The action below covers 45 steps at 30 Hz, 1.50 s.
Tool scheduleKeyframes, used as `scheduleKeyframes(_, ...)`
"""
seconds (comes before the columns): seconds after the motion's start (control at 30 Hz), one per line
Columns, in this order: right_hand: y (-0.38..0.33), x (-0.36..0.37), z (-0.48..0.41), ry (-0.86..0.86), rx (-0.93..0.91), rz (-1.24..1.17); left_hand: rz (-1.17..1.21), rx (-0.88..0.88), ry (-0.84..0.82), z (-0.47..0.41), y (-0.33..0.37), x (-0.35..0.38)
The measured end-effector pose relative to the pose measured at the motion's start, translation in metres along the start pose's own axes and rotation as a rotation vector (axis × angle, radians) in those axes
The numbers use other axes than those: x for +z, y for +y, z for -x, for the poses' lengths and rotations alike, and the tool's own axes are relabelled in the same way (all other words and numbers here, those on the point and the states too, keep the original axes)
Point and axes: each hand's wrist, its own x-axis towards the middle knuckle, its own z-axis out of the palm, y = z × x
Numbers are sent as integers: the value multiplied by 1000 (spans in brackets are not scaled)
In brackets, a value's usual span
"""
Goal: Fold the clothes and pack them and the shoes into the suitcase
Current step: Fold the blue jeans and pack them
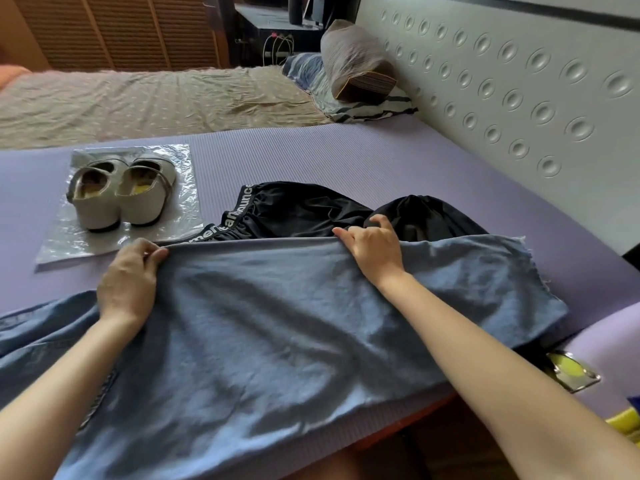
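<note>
A blue denim garment (277, 323) lies spread across the purple mat (346, 157), hanging over the near edge. My left hand (130, 278) pinches its far folded edge on the left. My right hand (374, 247) grips the same edge further right, fingers curled over the cloth. Just behind that edge lies a black garment (311, 209) with a lettered waistband. A pair of cream shoes (119, 195) stands on a clear plastic sheet (166, 220) at the left of the mat. No suitcase is in view.
A beige bedspread (156, 102) lies beyond the mat, with pillows (356, 64) at the back right. A white padded headboard (519, 81) runs along the right. A yellow and silver object (571, 372) sits at the near right edge.
</note>
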Motion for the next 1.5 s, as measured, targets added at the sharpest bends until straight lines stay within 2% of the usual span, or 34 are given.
scheduleKeyframes(0.03,2,2,-4,28,7,34,-19,-11,26,0,1,-1)
scheduleKeyframes(0.13,2,11,-6,-181,26,60,-32,-13,-14,-3,-2,2)
scheduleKeyframes(0.17,0,15,-5,-201,54,71,-23,0,-27,-3,-4,3)
scheduleKeyframes(0.27,-9,15,1,-98,112,6,-98,128,7,4,-13,0)
scheduleKeyframes(0.37,-34,6,11,78,3,-134,-119,253,36,30,-11,-13)
scheduleKeyframes(0.43,-59,-6,17,-86,-53,-251,-189,323,-7,51,-14,-17)
scheduleKeyframes(0.47,-68,-10,22,-237,-64,-276,-245,325,-44,58,-22,-17)
scheduleKeyframes(0.57,-69,4,39,-519,-108,-161,-402,97,-279,63,-60,-21)
scheduleKeyframes(0.63,-63,18,45,-574,-60,-133,-443,-56,-396,59,-82,-22)
scheduleKeyframes(0.73,-65,22,44,-627,-40,-112,-412,-110,-439,53,-83,-22)
scheduleKeyframes(0.83,-71,7,37,-659,-22,-136,-399,-101,-383,51,-77,-37)
scheduleKeyframes(0.93,-99,-6,35,-564,-64,-213,-487,-103,-298,52,-95,-61)
scheduleKeyframes(1.1,-171,-2,49,-569,-197,-258,-596,-69,-301,57,-136,-82)
scheduleKeyframes(1.37,-176,17,62,-639,-147,-209,-537,-115,-373,57,-137,-79)
scheduleKeyframes(1.5,-186,0,62,-596,-155,-223,-388,59,-155,75,-127,-112)
